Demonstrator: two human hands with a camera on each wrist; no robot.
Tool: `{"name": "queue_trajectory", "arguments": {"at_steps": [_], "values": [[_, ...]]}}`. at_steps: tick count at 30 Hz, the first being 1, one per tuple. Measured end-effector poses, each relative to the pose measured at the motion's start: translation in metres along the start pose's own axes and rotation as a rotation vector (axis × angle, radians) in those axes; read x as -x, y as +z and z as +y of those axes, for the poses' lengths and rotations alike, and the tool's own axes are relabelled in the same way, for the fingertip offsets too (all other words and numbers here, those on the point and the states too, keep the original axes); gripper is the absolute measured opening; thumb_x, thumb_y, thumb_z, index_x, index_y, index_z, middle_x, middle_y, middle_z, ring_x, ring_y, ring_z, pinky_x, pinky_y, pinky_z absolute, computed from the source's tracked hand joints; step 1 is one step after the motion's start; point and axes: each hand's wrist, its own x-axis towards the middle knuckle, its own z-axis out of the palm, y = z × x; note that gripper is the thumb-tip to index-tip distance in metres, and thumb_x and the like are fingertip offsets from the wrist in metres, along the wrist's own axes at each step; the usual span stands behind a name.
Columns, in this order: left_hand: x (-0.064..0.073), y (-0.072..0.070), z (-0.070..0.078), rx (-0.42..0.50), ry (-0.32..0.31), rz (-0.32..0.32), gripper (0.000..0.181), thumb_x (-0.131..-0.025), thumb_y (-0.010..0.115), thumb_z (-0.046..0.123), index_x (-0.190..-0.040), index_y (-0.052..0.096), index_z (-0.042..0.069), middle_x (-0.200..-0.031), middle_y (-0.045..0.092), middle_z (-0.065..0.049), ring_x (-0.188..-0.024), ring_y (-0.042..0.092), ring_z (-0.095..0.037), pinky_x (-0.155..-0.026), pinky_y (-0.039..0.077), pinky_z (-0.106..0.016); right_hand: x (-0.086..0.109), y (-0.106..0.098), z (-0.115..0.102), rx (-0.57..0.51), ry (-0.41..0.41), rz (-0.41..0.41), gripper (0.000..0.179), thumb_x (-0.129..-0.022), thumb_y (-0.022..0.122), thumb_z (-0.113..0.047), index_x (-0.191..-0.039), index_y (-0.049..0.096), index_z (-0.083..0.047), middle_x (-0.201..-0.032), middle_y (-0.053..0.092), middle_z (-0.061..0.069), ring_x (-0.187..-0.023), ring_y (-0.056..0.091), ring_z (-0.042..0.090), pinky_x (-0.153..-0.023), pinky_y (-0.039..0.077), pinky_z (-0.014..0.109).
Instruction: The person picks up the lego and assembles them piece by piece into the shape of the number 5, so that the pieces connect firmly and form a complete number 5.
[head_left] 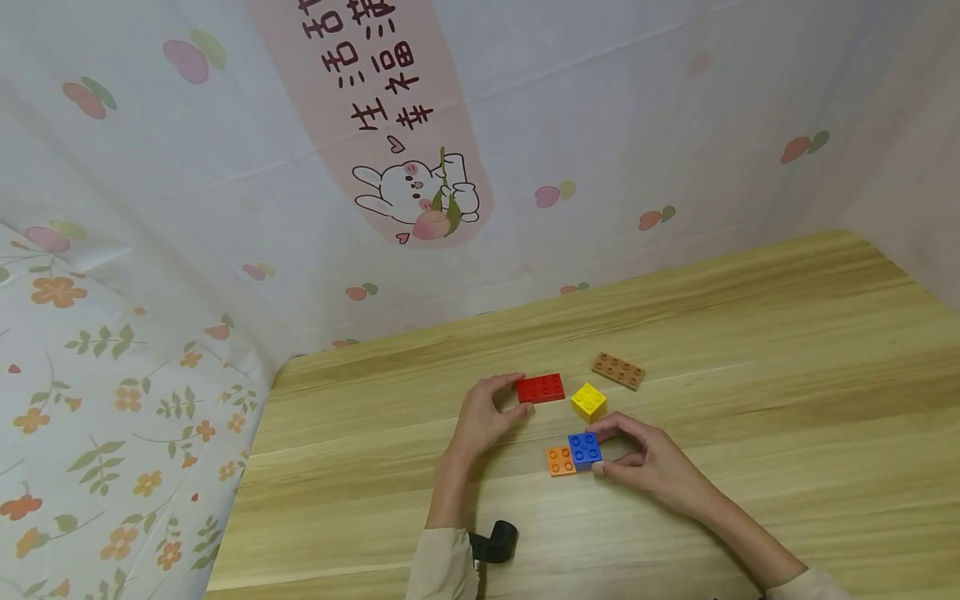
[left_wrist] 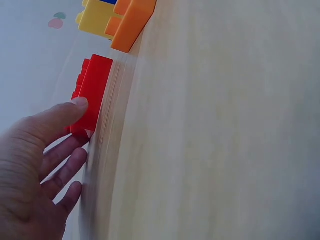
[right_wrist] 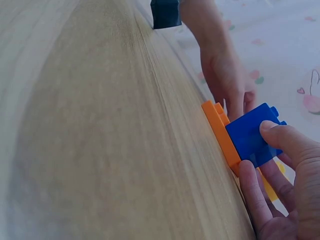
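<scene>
My left hand (head_left: 482, 419) has its thumb and a finger on either side of the left end of a red toy brick (head_left: 542, 387), lying flat on the table. In the left wrist view, the thumb lies on the side of the red brick (left_wrist: 97, 90). With thumb and fingers, my right hand (head_left: 651, 467) pinches a square blue brick (head_left: 585, 447). That blue brick stands on the right part of a flat orange brick (head_left: 562, 461), whose left studs stay bare. A square yellow brick (head_left: 589, 402) sits just behind the blue one, near my right fingertips.
A flat brown brick (head_left: 618, 371) lies farther back on the wooden table (head_left: 750, 358). Behind the table hangs a white printed curtain (head_left: 600, 100). A black camera mount (head_left: 495, 542) juts from my left wrist, low over the tabletop.
</scene>
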Motion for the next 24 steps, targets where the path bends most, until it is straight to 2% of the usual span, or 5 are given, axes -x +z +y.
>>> {"name": "queue_trajectory", "arguments": {"at_steps": [4, 8, 11, 19, 24], "values": [[0.0, 0.001, -0.002, 0.033, -0.005, 0.016, 0.042, -0.08, 0.073, 0.015, -0.12, 0.063, 0.008, -0.118, 0.061, -0.004, -0.111, 0.053, -0.02, -0.098, 0.038, -0.038, -0.001, 0.001, 0.0, 0.007, -0.005, 0.001, 0.04, -0.079, 0.075, -0.02, -0.114, 0.059, -0.01, -0.114, 0.058, 0.008, -0.102, 0.056, 0.013, -0.074, 0.053, 0.029], [0.0, 0.002, -0.007, 0.113, -0.017, 0.047, 0.04, -0.08, 0.074, 0.014, -0.118, 0.064, 0.009, -0.118, 0.062, -0.003, -0.112, 0.053, -0.019, -0.102, 0.033, -0.039, -0.001, 0.0, 0.0, 0.008, -0.013, 0.0, 0.04, -0.079, 0.074, -0.02, -0.114, 0.058, -0.01, -0.114, 0.058, 0.008, -0.102, 0.055, 0.013, -0.074, 0.053, 0.029], [0.0, 0.004, -0.009, 0.153, -0.014, 0.075, 0.039, -0.079, 0.074, 0.015, -0.117, 0.065, 0.01, -0.117, 0.062, -0.003, -0.11, 0.053, -0.018, -0.101, 0.035, -0.038, -0.002, 0.0, 0.0, 0.006, -0.014, 0.004, 0.039, -0.079, 0.075, -0.02, -0.114, 0.059, -0.011, -0.114, 0.058, 0.007, -0.103, 0.055, 0.012, -0.074, 0.053, 0.03], [0.004, 0.012, -0.013, 0.158, -0.03, 0.124, 0.038, -0.079, 0.075, 0.018, -0.116, 0.066, 0.013, -0.115, 0.062, 0.002, -0.109, 0.053, -0.014, -0.098, 0.037, -0.037, 0.0, 0.002, 0.001, 0.022, -0.023, 0.002, 0.04, -0.079, 0.074, -0.021, -0.114, 0.059, -0.009, -0.116, 0.058, 0.008, -0.103, 0.056, 0.012, -0.073, 0.053, 0.03], [0.006, 0.014, -0.014, 0.167, -0.011, 0.147, 0.038, -0.079, 0.075, 0.019, -0.116, 0.066, 0.014, -0.113, 0.063, 0.003, -0.107, 0.053, -0.014, -0.094, 0.041, -0.038, 0.0, 0.001, 0.001, 0.02, -0.016, 0.003, 0.04, -0.08, 0.074, -0.021, -0.114, 0.058, -0.01, -0.116, 0.058, 0.008, -0.103, 0.056, 0.011, -0.074, 0.053, 0.029]]}}
